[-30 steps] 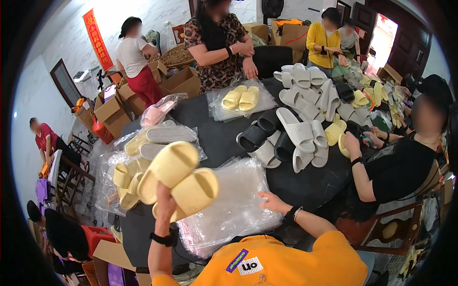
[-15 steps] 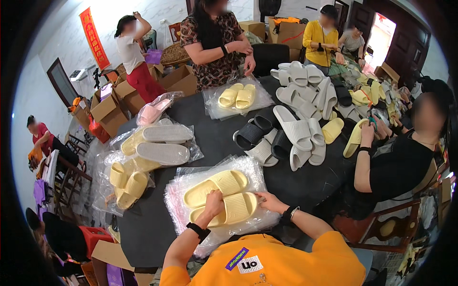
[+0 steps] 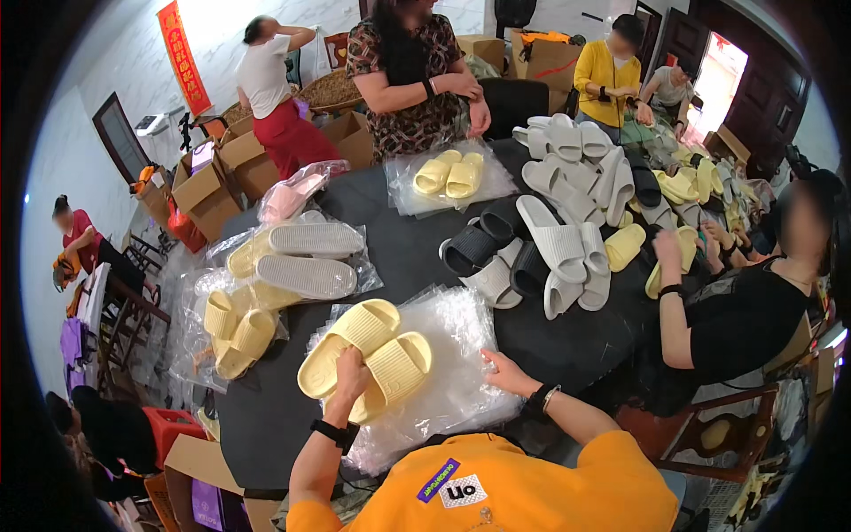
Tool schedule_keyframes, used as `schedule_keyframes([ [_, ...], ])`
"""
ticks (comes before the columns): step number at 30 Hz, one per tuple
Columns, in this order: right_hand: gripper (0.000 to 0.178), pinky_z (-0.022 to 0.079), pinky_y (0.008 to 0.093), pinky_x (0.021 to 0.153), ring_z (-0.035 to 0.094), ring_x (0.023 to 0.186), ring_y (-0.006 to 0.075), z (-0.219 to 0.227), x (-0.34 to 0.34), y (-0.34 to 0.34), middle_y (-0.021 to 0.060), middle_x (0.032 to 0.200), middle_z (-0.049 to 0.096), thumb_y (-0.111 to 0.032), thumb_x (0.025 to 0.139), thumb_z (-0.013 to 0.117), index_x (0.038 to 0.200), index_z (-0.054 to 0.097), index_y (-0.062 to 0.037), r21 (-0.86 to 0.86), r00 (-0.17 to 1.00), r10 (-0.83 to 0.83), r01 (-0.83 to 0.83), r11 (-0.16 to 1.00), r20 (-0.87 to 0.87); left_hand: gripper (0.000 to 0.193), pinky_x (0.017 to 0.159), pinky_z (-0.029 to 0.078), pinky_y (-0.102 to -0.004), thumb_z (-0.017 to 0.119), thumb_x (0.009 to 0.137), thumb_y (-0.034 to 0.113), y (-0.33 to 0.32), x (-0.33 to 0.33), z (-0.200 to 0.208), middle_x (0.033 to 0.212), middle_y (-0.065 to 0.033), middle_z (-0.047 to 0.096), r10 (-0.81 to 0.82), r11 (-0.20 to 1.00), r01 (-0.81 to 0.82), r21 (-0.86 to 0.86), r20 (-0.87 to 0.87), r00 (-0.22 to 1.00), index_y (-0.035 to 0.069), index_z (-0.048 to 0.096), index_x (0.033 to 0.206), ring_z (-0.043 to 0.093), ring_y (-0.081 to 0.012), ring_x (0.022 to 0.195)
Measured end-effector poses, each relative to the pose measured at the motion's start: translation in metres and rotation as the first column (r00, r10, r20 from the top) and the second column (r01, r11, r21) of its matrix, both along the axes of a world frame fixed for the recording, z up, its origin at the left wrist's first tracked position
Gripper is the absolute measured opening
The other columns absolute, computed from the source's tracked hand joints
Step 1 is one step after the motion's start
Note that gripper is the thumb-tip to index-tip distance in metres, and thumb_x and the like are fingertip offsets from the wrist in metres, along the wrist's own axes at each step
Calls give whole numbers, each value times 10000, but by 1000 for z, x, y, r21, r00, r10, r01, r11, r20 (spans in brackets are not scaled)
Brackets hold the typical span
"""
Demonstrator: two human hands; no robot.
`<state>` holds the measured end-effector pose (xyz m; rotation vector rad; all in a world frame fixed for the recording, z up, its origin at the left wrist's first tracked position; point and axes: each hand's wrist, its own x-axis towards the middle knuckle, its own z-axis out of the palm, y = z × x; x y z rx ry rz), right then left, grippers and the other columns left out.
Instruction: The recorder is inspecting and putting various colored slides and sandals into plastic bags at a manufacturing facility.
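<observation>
My left hand (image 3: 352, 372) grips a pair of pale yellow slide slippers (image 3: 399, 368) by their inner edges, side by side and tilted, above the left part of a stack of clear plastic bags (image 3: 461, 332). At the stack's right edge, my right hand (image 3: 509, 374) has its thumb and forefinger closed on the edge of a clear bag. The slippers partly cover the stack. To the left lie bagged grey-soled slippers (image 3: 306, 277) and bagged yellow slippers (image 3: 244, 341).
Loose grey slippers (image 3: 554, 235) and black slippers (image 3: 467, 250) are heaped at the right on the dark table (image 3: 372, 213). Another yellow pair (image 3: 448, 175) rests on bags at the far side. A co-worker in black (image 3: 736, 310) handles a yellow slipper at right; others stand beyond the table.
My left hand has lifted the yellow pair off the bags and moved it left, turning it. My right hand stays by the stack's right edge. The co-worker's slipper at right has shifted.
</observation>
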<state>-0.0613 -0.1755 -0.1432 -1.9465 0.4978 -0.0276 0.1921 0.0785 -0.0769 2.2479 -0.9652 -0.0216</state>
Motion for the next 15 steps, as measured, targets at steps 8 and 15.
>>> schedule_keyframes([
  [8, 640, 442, 280, 786, 520, 872, 180, -8, 4, -1, 143, 1111, 446, -104, 752, 619, 1331, 352, -52, -102, 999, 44, -43, 994, 8, 181, 699, 423, -480, 536, 649, 24, -23, -35, 15, 805, -202, 574, -275, 961, 276, 27, -59, 960, -14, 574, 822, 507, -414, 777],
  [15, 583, 388, 331, 904, 482, 1048, 300, 19, 0, 10, 199, 1141, 458, -186, 762, 634, 1276, 407, -28, -66, 999, -34, 31, 997, -36, 319, 841, 310, -413, 546, 632, 28, -12, -61, -43, 1037, -103, 508, -194, 971, 170, 168, 134, 972, 34, 540, 951, 427, -295, 1016],
])
